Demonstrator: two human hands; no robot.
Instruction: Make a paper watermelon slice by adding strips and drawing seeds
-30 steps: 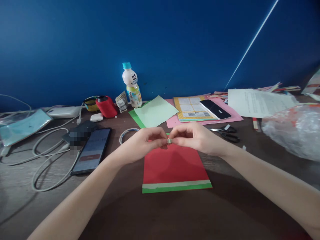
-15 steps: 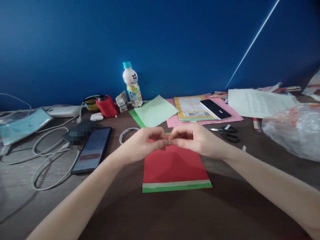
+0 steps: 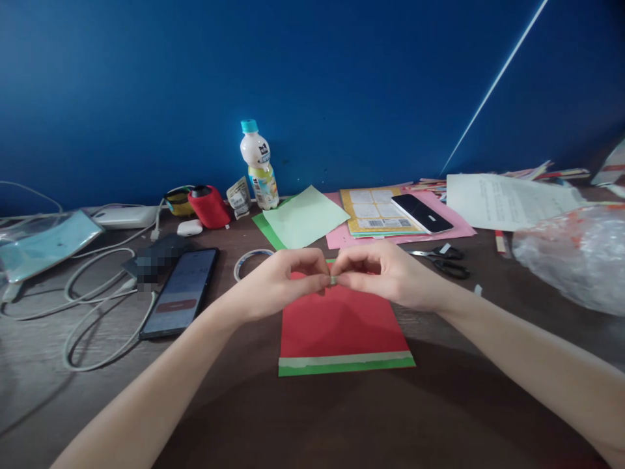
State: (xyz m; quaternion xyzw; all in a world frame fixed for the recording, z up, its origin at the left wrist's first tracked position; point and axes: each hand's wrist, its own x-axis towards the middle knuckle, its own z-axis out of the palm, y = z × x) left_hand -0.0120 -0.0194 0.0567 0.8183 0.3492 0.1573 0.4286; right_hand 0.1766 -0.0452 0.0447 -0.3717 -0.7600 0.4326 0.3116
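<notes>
Head: capped bottle (image 3: 262,163) beyond left hand (image 3: 286,283)

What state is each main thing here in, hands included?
Left hand: pinching a small pale piece
Right hand: pinching it too
Red sheet: lying flat
Bottle: upright, capped
Left-side phone: screen lit
Scissors: lying down, opening unclear
Tape roll: lying flat
Plastic bag: crumpled

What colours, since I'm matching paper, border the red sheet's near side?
Pale green strip, bright green strip outermost; head view.

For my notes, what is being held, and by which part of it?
A small pale piece, pinched at opposite ends by the left hand and right hand.
</notes>
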